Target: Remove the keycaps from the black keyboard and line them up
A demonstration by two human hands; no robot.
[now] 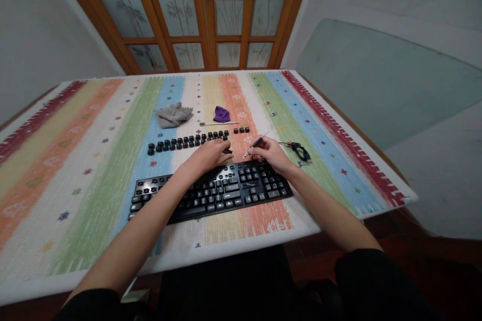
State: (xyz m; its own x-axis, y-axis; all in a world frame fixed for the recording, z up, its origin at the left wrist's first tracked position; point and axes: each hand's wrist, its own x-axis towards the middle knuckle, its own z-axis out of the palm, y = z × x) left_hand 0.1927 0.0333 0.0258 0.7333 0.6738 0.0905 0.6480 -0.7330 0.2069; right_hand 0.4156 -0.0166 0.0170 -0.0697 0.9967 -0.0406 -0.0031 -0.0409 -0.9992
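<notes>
A black keyboard point(231, 188) lies at the front of the table, with keycaps gone from parts of its upper rows and left end. My left hand point(213, 155) is over its back edge, fingers pinched on a small black piece that looks like a keycap point(227, 151). Closed around a slim keycap puller point(257, 142) is my right hand point(271, 154). The puller has a dark handle, thin wires at the upper end and a silvery tip pointing down left, just behind the keyboard. Loose black keycaps point(179, 142) stand in rows behind the keyboard, partly hidden by my left hand.
Farther back lie a grey cloth point(173, 115), a purple cloth point(222, 114) and a thin brush point(218, 124). A coiled black cable point(299, 151) sits right of my right hand. A striped tablecloth point(109, 160) covers the table.
</notes>
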